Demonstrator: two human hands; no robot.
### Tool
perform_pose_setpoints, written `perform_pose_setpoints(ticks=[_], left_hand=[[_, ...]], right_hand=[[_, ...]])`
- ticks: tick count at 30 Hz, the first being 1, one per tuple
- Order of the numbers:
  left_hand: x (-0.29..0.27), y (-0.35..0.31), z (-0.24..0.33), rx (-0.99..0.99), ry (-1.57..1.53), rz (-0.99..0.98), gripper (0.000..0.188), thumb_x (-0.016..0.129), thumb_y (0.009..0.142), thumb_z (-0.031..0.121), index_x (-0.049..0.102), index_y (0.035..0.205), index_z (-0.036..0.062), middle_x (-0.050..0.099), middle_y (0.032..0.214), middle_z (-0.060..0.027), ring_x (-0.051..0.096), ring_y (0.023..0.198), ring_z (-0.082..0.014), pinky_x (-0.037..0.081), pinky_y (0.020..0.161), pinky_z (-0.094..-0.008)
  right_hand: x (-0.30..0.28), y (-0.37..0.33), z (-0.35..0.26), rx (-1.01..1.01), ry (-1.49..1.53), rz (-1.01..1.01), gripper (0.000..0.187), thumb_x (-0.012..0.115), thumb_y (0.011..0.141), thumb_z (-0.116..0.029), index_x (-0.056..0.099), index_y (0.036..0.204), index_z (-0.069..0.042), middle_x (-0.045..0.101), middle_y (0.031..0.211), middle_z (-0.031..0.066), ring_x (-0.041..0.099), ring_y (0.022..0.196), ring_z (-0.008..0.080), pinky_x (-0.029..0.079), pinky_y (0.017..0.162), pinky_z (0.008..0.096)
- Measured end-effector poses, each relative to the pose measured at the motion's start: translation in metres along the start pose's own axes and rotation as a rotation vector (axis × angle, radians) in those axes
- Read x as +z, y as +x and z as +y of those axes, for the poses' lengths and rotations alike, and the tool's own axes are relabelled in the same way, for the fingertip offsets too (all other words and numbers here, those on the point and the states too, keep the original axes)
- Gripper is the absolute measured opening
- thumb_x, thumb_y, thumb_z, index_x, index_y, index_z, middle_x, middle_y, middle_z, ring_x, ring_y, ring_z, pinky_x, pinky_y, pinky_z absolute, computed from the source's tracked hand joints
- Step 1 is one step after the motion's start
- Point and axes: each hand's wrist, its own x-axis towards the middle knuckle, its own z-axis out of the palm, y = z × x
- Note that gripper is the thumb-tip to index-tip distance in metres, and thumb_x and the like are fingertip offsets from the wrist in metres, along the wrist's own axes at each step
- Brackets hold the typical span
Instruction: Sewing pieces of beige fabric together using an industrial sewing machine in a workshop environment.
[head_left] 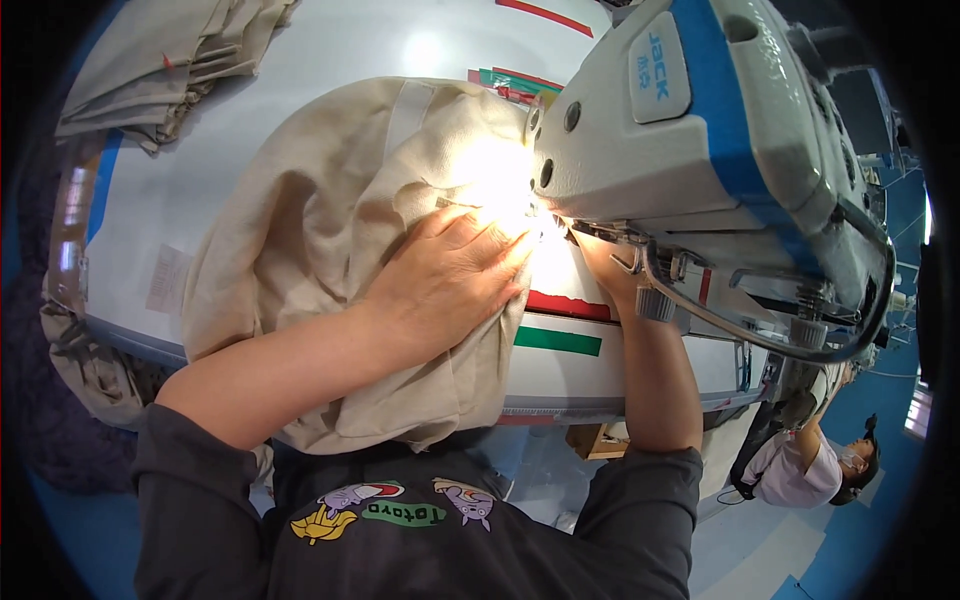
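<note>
A beige cloth garment (290, 240) lies bunched on the sewing table, its upper right part against the head of a white and blue sewing machine (640, 150). My left hand (450, 265) rests flat on the cloth just left of the needle area, fingers stretched toward it. Bright lamp glare washes out the fingertips and the cloth edge there. On the other side of the needle, my right hand (598, 258) reaches in under the machine head. Its fingers are hidden by the machine and the glare.
A stack of beige cloth pieces (180, 65) lies at the far left of the white table (340, 45). Red tape (570, 305) and green tape (558, 341) mark the table before the machine. More cloth (95, 365) hangs at the left edge. Another person (800, 465) sits at far right.
</note>
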Motion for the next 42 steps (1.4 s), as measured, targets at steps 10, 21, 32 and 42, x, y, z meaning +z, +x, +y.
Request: perform_pose_setpoints(ticks=[10, 21, 32, 42], left_hand=[[-0.003, 0.006, 0.002, -0.014, 0.076, -0.001, 0.042, 0.061, 0.088, 0.025, 0.058, 0.125, 0.0045, 0.054, 0.126, -0.0085, 0.048, 0.12, -0.023, 0.038, 0.105, -0.0381], [-0.048, 0.002, -0.021, 0.206, -0.053, -0.137, 0.025, 0.067, 0.087, 0.028, 0.064, 0.084, 0.0034, 0.061, 0.112, -0.0099, 0.054, 0.117, -0.0291, 0.04, 0.104, -0.0439], [-0.14, -0.09, 0.016, -0.152, -0.004, -0.715, 0.029, 0.065, 0.089, 0.031, 0.062, 0.079, 0.0038, 0.059, 0.114, -0.0084, 0.067, 0.077, -0.0271, 0.056, 0.068, -0.0387], [-0.079, -0.032, 0.023, 0.183, -0.16, -0.363, 0.02, 0.064, 0.088, 0.012, 0.061, 0.103, -0.0007, 0.061, 0.112, -0.0131, 0.062, 0.098, -0.0311, 0.052, 0.084, -0.0379]], right_hand=[[-0.012, -0.021, -0.025, 0.148, 0.277, 0.039, 0.044, 0.075, 0.081, -0.037, 0.065, 0.113, -0.01, 0.061, 0.114, 0.0153, 0.056, 0.113, 0.0328, 0.041, 0.099, 0.0462], [0.005, -0.097, -0.105, 0.515, 1.787, -0.153, 0.02, 0.063, 0.095, -0.015, 0.057, 0.108, -0.001, 0.063, 0.108, 0.0069, 0.059, 0.1, 0.0162, 0.05, 0.086, 0.0328], [-0.018, -0.19, -0.121, 0.385, 1.607, -0.599, 0.04, 0.07, 0.09, -0.016, 0.058, 0.124, 0.0, 0.069, 0.092, 0.0073, 0.063, 0.064, 0.0097, 0.048, 0.05, 0.0239], [0.039, -0.215, -0.141, 0.509, 1.474, -0.239, 0.032, 0.064, 0.095, -0.03, 0.068, 0.099, 0.002, 0.071, 0.083, 0.0106, 0.067, 0.069, 0.0221, 0.053, 0.066, 0.0364]])
